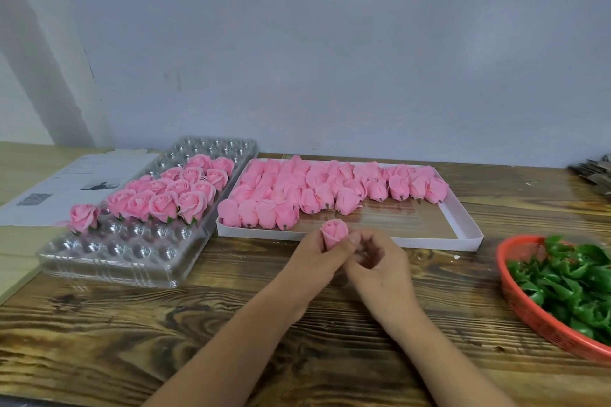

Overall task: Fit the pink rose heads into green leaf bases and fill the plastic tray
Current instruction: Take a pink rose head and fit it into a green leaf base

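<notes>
Left hand (322,256) pinches one pink rose head (334,233) between thumb and fingers, bud upright, long axis roughly vertical, tip pointing away from the person. Right hand (377,258) sits just beside it, fingers curled inward and touching the lower part of the bud; whether it holds a leaf base cannot be told, no green shows between the fingers. Both hands hover over the wooden surface (231,324), in front of the white box.

Key relation: the supply of green leaf bases (568,287) lies in the red basket (529,317), well to the right of the hands. Right hand is the nearer one. If no base is in hand, my judgement is that the right hand reaches there next.

Further out: white box (463,225) holds rows of bare rose heads lying on their sides, its near right part unfilled. Left of it, the clear plastic tray (109,258): finished roses (172,198) upright across its middle rows, near rows of cups vacant, far row too. Task partly done. A printed sheet (49,195) lies beyond the tray's left edge.
</notes>
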A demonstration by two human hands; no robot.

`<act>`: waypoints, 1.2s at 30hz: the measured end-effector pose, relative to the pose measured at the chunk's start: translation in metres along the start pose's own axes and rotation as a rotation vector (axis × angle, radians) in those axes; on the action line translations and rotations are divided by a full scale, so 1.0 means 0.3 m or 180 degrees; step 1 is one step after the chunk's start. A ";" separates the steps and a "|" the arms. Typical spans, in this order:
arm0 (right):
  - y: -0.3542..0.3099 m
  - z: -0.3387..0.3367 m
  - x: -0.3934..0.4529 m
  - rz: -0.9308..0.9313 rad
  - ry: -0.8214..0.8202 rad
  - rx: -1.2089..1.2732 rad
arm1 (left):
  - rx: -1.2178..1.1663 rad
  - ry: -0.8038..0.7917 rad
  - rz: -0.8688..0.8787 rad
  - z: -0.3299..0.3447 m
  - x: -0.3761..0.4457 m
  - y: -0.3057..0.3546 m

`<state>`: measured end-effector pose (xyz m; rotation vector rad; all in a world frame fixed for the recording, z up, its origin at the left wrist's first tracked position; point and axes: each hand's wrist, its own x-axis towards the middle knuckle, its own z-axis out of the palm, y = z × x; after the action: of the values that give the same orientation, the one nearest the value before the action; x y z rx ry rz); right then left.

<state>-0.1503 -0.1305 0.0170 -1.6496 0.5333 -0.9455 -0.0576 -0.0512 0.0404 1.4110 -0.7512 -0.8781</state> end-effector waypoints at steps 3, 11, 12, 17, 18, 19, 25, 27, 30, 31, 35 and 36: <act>-0.006 -0.007 -0.001 -0.0113 -0.0296 0.0162 | 0.0082 -0.0037 0.0108 -0.011 0.001 -0.011; -0.013 -0.029 0.006 0.0022 -0.1050 0.0687 | -0.0371 -0.0195 0.0223 -0.032 -0.012 -0.033; -0.011 -0.022 0.004 0.0013 -0.1021 0.0656 | -0.0480 -0.0105 0.0181 -0.026 -0.012 -0.032; 0.008 0.032 -0.042 0.0011 -0.0557 -0.0165 | -0.1045 0.0195 -0.0039 0.002 -0.007 -0.024; 0.013 0.038 -0.045 -0.0019 -0.0445 -0.0335 | -0.1116 0.0210 -0.0040 0.005 -0.009 -0.021; 0.017 0.042 -0.046 -0.0066 -0.0332 -0.0491 | -0.1165 0.0220 -0.0042 0.008 -0.010 -0.021; 0.006 0.042 -0.044 -0.0150 -0.0244 -0.0652 | -0.1329 0.0086 -0.0049 0.000 -0.009 -0.027; -0.005 0.031 -0.036 0.0015 -0.0402 -0.0326 | -0.1265 -0.0045 0.0003 -0.009 -0.010 -0.025; -0.016 -0.002 -0.021 0.0237 -0.0926 0.0187 | -0.1089 -0.0253 0.0033 -0.020 -0.018 -0.019; -0.019 -0.014 -0.019 0.0362 -0.1117 0.0455 | -0.0976 -0.0332 0.0032 -0.024 -0.023 -0.018; -0.028 -0.039 -0.013 0.0970 -0.1677 0.1262 | -0.0748 -0.0489 0.0018 -0.033 -0.035 -0.014; -0.026 -0.038 -0.011 0.1075 -0.1710 0.1389 | -0.0735 -0.0471 0.0014 -0.032 -0.036 -0.012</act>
<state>-0.1624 -0.1323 0.0243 -1.2872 0.2036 -0.3127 -0.0548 -0.0369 0.0371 1.1494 -0.7378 -1.0397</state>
